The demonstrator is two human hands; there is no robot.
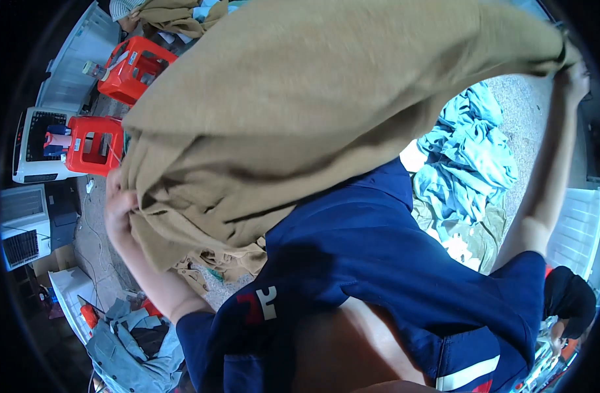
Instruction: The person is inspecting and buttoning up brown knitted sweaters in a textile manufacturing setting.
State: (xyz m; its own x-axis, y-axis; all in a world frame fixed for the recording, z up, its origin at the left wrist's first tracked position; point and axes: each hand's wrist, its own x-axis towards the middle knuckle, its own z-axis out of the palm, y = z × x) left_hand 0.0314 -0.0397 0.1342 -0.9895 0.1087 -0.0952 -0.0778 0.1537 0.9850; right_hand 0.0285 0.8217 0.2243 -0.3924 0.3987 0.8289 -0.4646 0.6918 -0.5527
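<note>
A large tan cloth (313,85) stretches between my raised arms and covers much of the upper view. Its kind cannot be made out; it hangs in folds, bunched toward the left. My left hand (121,202) is closed on its lower left edge. Up at the far right, my right hand (574,80) is closed round a gathered corner, a little blurred. Below the cloth on the right lies a heap of light blue garments (467,157). More tan fabric (247,261) shows under the cloth near my left forearm.
Two red plastic stools (96,145) stand on the left beside white air coolers (31,141). Blue-grey garments (133,347) are piled at the lower left. One person (565,301) bends at the lower right; another is at the top left by tan clothes (175,16).
</note>
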